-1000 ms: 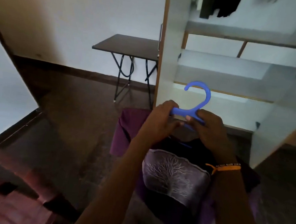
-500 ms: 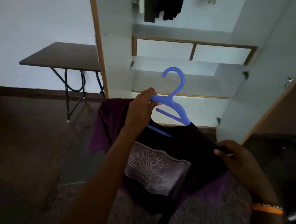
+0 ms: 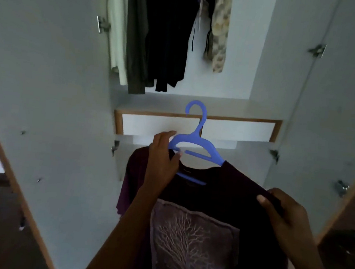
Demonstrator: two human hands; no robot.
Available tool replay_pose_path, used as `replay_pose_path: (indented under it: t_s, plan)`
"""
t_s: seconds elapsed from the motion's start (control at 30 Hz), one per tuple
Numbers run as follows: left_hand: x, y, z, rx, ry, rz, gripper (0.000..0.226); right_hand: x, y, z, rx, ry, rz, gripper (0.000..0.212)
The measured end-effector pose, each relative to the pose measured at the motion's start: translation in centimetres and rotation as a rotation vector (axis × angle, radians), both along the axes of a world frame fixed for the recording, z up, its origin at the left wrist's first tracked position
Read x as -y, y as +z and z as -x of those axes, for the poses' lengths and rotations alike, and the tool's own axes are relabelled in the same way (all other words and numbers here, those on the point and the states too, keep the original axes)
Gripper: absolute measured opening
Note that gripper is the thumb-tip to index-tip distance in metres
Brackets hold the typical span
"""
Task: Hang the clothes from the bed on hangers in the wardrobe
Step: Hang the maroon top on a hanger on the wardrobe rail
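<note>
Open wardrobe [image 3: 288, 69] doors frame garments [image 3: 159, 45] already hanging at its upper left, above two drawers [image 3: 238, 129]. Below them, the left hand [image 3: 162, 161] grips the blue hanger [image 3: 195, 139] at its left shoulder, hook upright, likely to steady it. The right hand [image 3: 284, 215] pinches the dark purple T-shirt [image 3: 220, 193] at its right shoulder, seemingly seating the fabric over the hanger's arm before hanging.

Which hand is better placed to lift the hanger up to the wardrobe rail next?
Probably the left hand: it grips the blue hanger just below the hook, right under the hanging clothes. The right hand pinches the shirt at its shoulder, away from the hook.
</note>
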State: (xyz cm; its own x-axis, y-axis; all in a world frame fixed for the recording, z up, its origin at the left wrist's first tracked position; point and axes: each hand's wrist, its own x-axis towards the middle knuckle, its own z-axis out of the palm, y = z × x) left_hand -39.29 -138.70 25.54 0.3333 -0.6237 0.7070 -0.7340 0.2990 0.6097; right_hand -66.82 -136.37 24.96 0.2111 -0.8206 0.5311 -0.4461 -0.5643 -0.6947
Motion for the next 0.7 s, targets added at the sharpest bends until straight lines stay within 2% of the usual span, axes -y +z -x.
replay_pose_path:
  t_s: [0.07,0.2,0.4,0.57,0.7]
  plan:
    - [3.7,0.8,-0.4,0.004,0.03,-0.022,0.043,4.4,2.1,0.0,0.003,-0.09,0.095,0.023]
    - [11.8,3.2,-1.8,-0.029,0.001,-0.06,0.023,13.5,7.6,0.1,0.034,-0.256,0.309,0.038]
    - [25.3,10.3,-3.9,0.03,-0.135,0.002,0.027,27.3,18.3,-1.8,0.044,-0.472,0.691,0.034]
    - [37.4,18.8,-5.6,0.085,-0.198,0.071,0.038,38.4,29.3,-5.2,0.041,-0.642,0.946,0.022]
    - [45.0,24.5,-6.4,0.15,-0.203,0.09,0.018,46.5,36.0,-8.4,-0.027,-0.764,1.057,0.016]
